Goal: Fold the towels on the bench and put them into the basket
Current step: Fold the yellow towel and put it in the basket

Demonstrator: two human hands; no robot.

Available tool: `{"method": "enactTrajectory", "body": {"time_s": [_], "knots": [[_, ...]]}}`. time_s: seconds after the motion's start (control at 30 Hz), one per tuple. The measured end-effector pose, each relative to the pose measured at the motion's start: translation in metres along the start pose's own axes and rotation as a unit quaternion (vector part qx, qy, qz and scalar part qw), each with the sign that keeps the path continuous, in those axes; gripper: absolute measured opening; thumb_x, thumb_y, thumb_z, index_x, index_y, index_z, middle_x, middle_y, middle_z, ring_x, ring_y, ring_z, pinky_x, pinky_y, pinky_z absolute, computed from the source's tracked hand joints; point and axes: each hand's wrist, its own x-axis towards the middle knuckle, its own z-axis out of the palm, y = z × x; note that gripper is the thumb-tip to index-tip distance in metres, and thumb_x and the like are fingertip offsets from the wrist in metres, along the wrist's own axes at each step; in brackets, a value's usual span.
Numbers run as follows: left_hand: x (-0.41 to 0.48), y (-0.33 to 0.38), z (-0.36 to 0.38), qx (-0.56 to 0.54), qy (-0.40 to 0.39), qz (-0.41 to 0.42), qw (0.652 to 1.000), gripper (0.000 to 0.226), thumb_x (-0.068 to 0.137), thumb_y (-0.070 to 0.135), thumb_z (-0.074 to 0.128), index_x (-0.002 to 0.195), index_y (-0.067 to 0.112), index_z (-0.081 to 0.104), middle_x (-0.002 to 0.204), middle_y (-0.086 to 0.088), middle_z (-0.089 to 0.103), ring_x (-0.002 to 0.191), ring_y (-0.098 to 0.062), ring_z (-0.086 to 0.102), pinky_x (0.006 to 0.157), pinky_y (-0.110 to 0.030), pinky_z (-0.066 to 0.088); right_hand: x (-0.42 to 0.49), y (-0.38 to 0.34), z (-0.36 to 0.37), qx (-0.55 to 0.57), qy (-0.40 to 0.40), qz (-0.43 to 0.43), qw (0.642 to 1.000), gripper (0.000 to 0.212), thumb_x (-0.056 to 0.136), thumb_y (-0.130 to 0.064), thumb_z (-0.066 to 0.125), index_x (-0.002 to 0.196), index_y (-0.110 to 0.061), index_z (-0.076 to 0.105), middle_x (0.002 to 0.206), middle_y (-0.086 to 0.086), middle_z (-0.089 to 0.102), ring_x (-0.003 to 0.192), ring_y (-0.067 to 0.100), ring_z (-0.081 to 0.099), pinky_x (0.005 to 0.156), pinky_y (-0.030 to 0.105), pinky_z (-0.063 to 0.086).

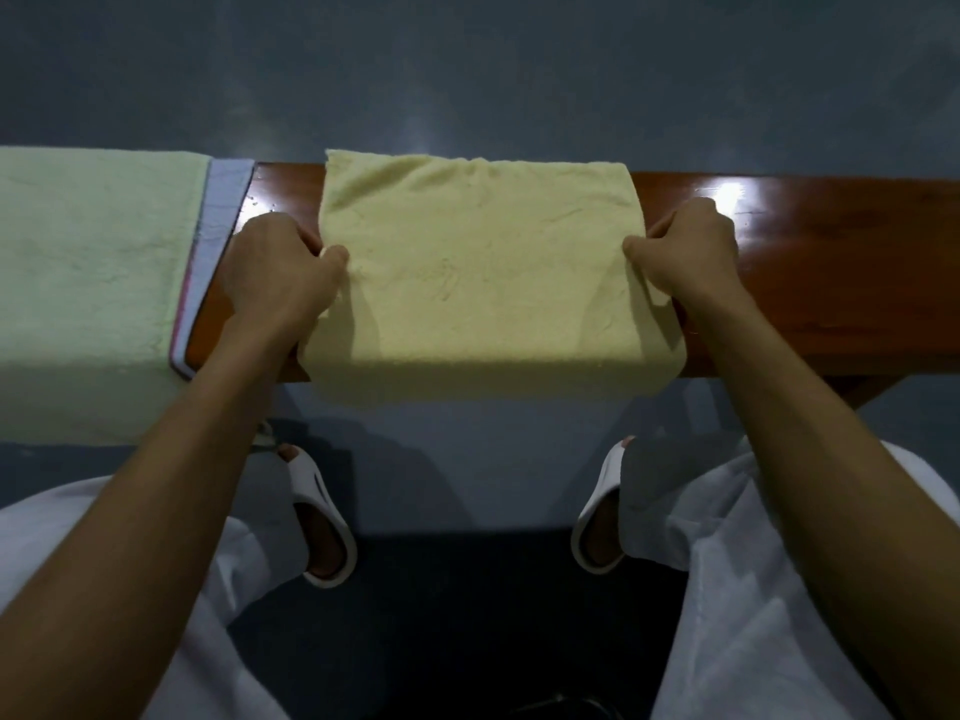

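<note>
Yellow towel (pixel 478 272) lies flat across the wooden bench (pixel 841 272), dead centre in front of us. Its far edge sits at the back lip and its near edge hangs over the front. The right end looks like a rounded fold, so it's probably doubled already, but we can't count the layers.

Grips:
- Left hand (pixel 280 272) is on the left edge, thumb on top and fingers curled under, pinching the cloth.
- Right hand (pixel 688 252) mirrors that on the right edge, also closed on the fabric.

Both pinches sit about mid-depth on the seat. We read that as deliberate: equal tension from each side keeps the piece square and wrinkle-free, and the bench acts as a flat backing for the crease. The slack hanging off the front is free to swing up or over.

We judge this as mid-fold, with the next fold not yet made.

Green towel (pixel 88 283) is draped over the left end of the bench, on top of a pale blue towel (pixel 226 200) with a pink strip at its edge. Both are just beside the left hand but not touched, likely a queue parked clear of the work zone.

The basket is not in view, so we can't place the drop-off.

Risk: an uneven pull skews the corners.
</note>
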Motion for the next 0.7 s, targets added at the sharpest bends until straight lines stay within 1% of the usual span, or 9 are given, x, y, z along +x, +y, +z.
{"method": "enactTrajectory", "body": {"time_s": [0.07, 0.17, 0.27, 0.33, 0.4, 0.53, 0.57, 0.63, 0.7], "knots": [[-0.001, 0.002, 0.000, 0.028, -0.003, 0.030, 0.999, 0.030, 0.097, 0.039, 0.066, 0.098, 0.010, 0.072, 0.094, -0.009, 0.068, 0.088, -0.024, 0.062, 0.082, -0.042, 0.052, -0.004, -0.006, 0.004, -0.011, 0.015, -0.015, 1.000, 0.012, 0.097, -0.022, 0.068, 0.095, -0.010, 0.069, 0.091, 0.002, 0.064, 0.071, 0.010, 0.057, 0.057, 0.020, 0.039], [-0.003, 0.004, 0.000, 0.051, 0.002, 0.031, 0.998, 0.034, 0.098, 0.042, 0.059, 0.097, 0.010, 0.069, 0.100, -0.014, 0.066, 0.091, -0.030, 0.062, 0.083, -0.047, 0.054, -0.007, -0.011, 0.010, -0.037, 0.032, -0.052, 0.997, 0.012, 0.101, -0.024, 0.064, 0.093, -0.015, 0.065, 0.092, 0.002, 0.063, 0.083, 0.017, 0.060, 0.071, 0.029, 0.048], [-0.005, 0.005, 0.001, 0.070, 0.017, 0.012, 0.997, 0.037, 0.099, 0.043, 0.056, 0.106, 0.009, 0.066, 0.112, -0.019, 0.062, 0.100, -0.037, 0.061, 0.087, -0.054, 0.054, -0.008, -0.009, 0.013, -0.047, 0.033, -0.070, 0.996, 0.012, 0.104, -0.026, 0.059, 0.097, -0.016, 0.059, 0.097, 0.003, 0.061, 0.088, 0.019, 0.060, 0.076, 0.033, 0.049], [-0.004, 0.008, -0.001, 0.051, 0.014, 0.009, 0.999, 0.033, 0.102, 0.038, 0.057, 0.109, 0.007, 0.064, 0.114, -0.016, 0.061, 0.102, -0.034, 0.059, 0.084, -0.046, 0.050, -0.006, -0.007, 0.010, -0.006, 0.039, -0.080, 0.996, 0.012, 0.104, -0.026, 0.058, 0.102, -0.014, 0.060, 0.100, 0.002, 0.060, 0.091, 0.016, 0.058, 0.078, 0.023, 0.049], [-0.002, 0.009, -0.005, -0.003, 0.002, 0.002, 1.000, 0.028, 0.103, 0.036, 0.056, 0.109, 0.009, 0.061, 0.108, -0.010, 0.061, 0.097, -0.027, 0.057, 0.081, -0.042, 0.045, -0.007, -0.008, 0.003, 0.049, 0.062, -0.091, 0.993, 0.014, 0.105, -0.025, 0.056, 0.107, -0.012, 0.060, 0.102, 0.000, 0.058, 0.092, 0.013, 0.055, 0.068, 0.008, 0.038], [-0.001, 0.007, -0.014, -0.093, -0.020, -0.022, 0.995, 0.027, 0.099, 0.036, 0.060, 0.106, 0.010, 0.065, 0.097, -0.003, 0.061, 0.094, -0.022, 0.058, 0.083, -0.042, 0.049, -0.008, -0.008, 0.000, 0.129, 0.070, -0.062, 0.987, 0.015, 0.103, -0.022, 0.058, 0.113, -0.011, 0.060, 0.106, 0.000, 0.062, 0.093, 0.012, 0.057, 0.057, 0.002, 0.035], [-0.002, 0.007, -0.016, -0.104, -0.024, -0.033, 0.994, 0.025, 0.097, 0.034, 0.063, 0.106, 0.010, 0.066, 0.095, -0.001, 0.061, 0.094, -0.022, 0.058, 0.081, -0.040, 0.048, -0.008, -0.007, 0.001, 0.138, 0.060, -0.042, 0.988, 0.015, 0.100, -0.020, 0.060, 0.113, -0.012, 0.060, 0.108, 0.000, 0.062, 0.095, 0.012, 0.058, 0.059, 0.003, 0.036], [-0.001, 0.005, -0.017, -0.128, -0.035, -0.063, 0.989, 0.024, 0.092, 0.031, 0.070, 0.106, 0.012, 0.065, 0.095, 0.001, 0.062, 0.096, -0.021, 0.061, 0.080, -0.038, 0.048, -0.007, -0.003, 0.002, 0.156, 0.028, 0.000, 0.987, 0.027, 0.093, -0.015, 0.065, 0.119, -0.013, 0.059, 0.116, 0.000, 0.061, 0.102, 0.014, 0.058, 0.066, 0.014, 0.042], [0.001, 0.002, -0.019, -0.143, -0.051, -0.084, 0.985, 0.031, 0.088, 0.032, 0.076, 0.109, 0.015, 0.062, 0.104, -0.003, 0.066, 0.101, -0.023, 0.063, 0.087, -0.041, 0.053, -0.005, -0.001, -0.002, 0.172, 0.005, 0.034, 0.985, 0.043, 0.087, -0.014, 0.071, 0.128, -0.017, 0.057, 0.121, -0.003, 0.055, 0.109, 0.016, 0.056, 0.074, 0.023, 0.047]]}}
